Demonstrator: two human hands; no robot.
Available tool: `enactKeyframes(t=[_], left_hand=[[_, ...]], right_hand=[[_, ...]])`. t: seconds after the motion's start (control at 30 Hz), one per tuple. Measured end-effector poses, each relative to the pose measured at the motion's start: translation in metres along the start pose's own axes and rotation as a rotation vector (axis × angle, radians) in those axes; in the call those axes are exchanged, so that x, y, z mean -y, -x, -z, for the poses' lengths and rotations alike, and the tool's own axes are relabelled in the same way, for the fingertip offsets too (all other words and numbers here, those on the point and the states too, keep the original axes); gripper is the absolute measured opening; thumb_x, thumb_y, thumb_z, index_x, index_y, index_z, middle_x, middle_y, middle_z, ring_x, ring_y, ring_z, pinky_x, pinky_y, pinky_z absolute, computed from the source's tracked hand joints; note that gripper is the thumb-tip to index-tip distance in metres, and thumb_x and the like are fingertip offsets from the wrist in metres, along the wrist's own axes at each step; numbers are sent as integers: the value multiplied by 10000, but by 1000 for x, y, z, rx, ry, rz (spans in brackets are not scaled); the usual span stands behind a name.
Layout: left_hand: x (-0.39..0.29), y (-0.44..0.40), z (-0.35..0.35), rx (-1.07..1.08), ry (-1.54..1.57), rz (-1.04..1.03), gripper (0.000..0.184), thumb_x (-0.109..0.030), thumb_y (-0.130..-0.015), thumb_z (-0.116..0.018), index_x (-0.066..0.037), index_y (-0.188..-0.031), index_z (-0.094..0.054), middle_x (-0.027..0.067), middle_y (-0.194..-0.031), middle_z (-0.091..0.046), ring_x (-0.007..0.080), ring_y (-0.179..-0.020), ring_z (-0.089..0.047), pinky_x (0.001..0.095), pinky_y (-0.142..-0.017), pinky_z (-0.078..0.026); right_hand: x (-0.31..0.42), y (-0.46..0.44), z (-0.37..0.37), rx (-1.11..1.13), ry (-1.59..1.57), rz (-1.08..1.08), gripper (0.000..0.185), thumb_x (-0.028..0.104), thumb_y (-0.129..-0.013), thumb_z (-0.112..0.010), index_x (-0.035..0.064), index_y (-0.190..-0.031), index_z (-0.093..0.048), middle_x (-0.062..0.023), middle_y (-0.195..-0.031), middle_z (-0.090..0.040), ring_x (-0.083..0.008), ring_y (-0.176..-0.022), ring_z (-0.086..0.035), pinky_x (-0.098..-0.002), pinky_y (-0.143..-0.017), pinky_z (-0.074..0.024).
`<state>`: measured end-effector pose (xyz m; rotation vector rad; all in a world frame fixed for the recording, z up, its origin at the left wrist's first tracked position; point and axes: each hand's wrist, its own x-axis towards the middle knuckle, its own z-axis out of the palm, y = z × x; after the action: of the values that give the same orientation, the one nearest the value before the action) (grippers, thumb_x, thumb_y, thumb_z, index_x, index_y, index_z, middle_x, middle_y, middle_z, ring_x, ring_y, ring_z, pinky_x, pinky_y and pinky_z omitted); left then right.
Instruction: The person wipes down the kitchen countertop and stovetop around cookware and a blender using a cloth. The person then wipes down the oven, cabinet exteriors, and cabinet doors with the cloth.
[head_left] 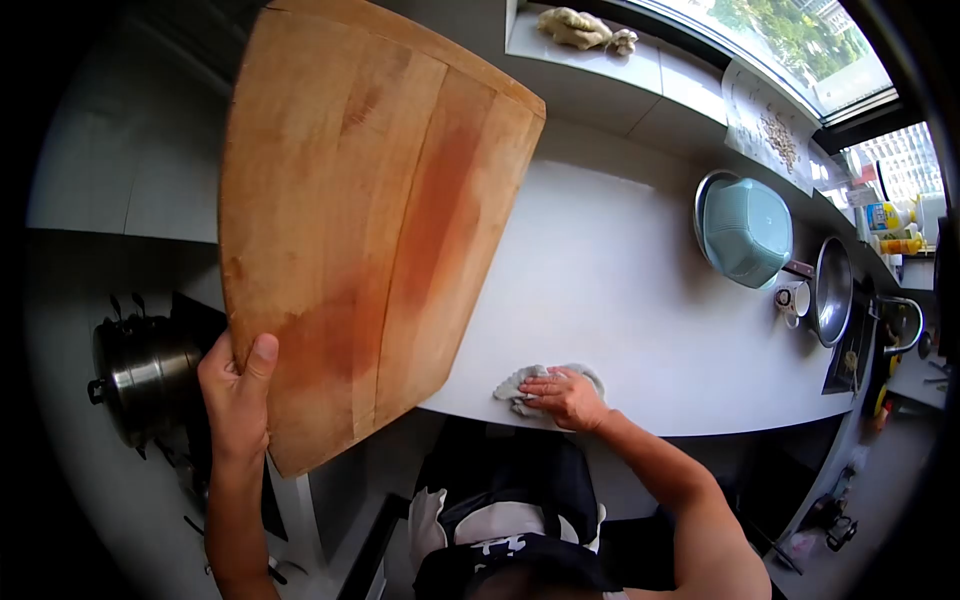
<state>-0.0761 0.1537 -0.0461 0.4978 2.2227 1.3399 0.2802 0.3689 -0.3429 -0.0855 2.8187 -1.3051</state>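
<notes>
My left hand grips the lower left edge of a large wooden cutting board, thumb on the near face and fingers hidden behind it. The board is raised and tilted over the left part of the counter, with reddish stains on its face. At the counter's front edge, my right hand presses down on a crumpled grey-white cloth. The fingers lie over the cloth, which spreads out on both sides of them against the white countertop.
A light-blue plastic basin rests with a metal bowl at the counter's right. Near it are a mug, a steel pan and a faucet. Ginger lies on the window ledge. A steel pot stands at left.
</notes>
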Motion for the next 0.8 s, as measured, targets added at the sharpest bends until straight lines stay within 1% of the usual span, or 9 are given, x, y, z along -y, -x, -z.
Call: enactKeyframes(t=[0.1, 0.17, 0.23, 0.37, 0.43, 0.47, 0.6, 0.73, 0.8], left_hand=[[-5, -32, -29, 112, 125, -23, 428, -323, -998, -643, 51, -1205, -604, 64, -1110, -666, 104, -988, -604, 258, -875, -486], [-11, -46, -53, 129, 280, 37, 400, -300, -977, -680, 55, -1155, -632, 59, -1043, -673, 97, -934, -602, 259, -854, -492], [-16, -58, -77, 169, 300, 30, 417, -308, -977, -679, 55, -1175, -630, 71, -1073, -675, 107, -965, -608, 272, -875, -496], [-3, -81, -129, 239, 398, 62, 420, -329, -969, -688, 45, -1154, -642, 62, -1071, -666, 110, -983, -596, 282, -899, -482], [4, -91, -150, 299, 441, 108, 413, -355, -956, -704, 26, -1109, -656, 42, -1040, -657, 103, -967, -579, 279, -902, -469], [13, -99, -160, 307, 430, 126, 402, -378, -947, -712, 3, -1069, -667, 8, -983, -630, 86, -924, -547, 270, -875, -456], [18, -112, -197, 321, 473, 136, 398, -408, -953, -698, -18, -1030, -672, -26, -924, -587, 75, -892, -518, 261, -835, -446], [42, -131, -209, 402, 448, 172, 437, -429, -952, -689, -14, -1087, -664, -5, -983, -613, 94, -940, -547, 283, -885, -466], [43, -135, -215, 406, 508, 182, 500, -447, -951, -681, 1, -1171, -639, 22, -1069, -627, 118, -1005, -570, 316, -939, -479]], right_hand=[[3, 19, -8, -73, 41, -46, 499, 35, -669, -644, 156, -1149, -706, -25, -1412, -597, -196, -1340, -530, -489, -1089, -397], [4, 33, -14, -128, 76, -80, 499, 31, -660, -647, 154, -1141, -705, -26, -1411, -597, -199, -1341, -529, -488, -1080, -403], [6, 42, -14, -188, 110, -104, 499, 28, -652, -650, 153, -1132, -704, -27, -1410, -598, -202, -1342, -528, -488, -1071, -409], [9, 67, -1, -490, 238, -384, 384, -14, -698, -596, 135, -1028, -723, -58, -1294, -668, -267, -1247, -605, -505, -1005, -452], [5, 79, 4, -574, 305, -501, 393, -22, -697, -590, 129, -1036, -722, -63, -1287, -669, -274, -1245, -604, -512, -997, -455], [2, 83, 5, -607, 291, -512, 415, -32, -685, -575, 118, -1043, -721, -79, -1278, -669, -280, -1247, -599, -528, -998, -450], [4, 82, 6, -614, 294, -535, 457, -40, -644, -555, 106, -1045, -719, -100, -1244, -673, -287, -1251, -589, -543, -1007, -439], [7, 81, -1, -645, 302, -575, 471, -42, -638, -556, 104, -1055, -719, -102, -1230, -677, -288, -1240, -597, -542, -1011, -437], [9, 81, -1, -680, 303, -589, 480, -45, -634, -555, 99, -1060, -722, -105, -1214, -682, -296, -1223, -609, -540, -1014, -434]])
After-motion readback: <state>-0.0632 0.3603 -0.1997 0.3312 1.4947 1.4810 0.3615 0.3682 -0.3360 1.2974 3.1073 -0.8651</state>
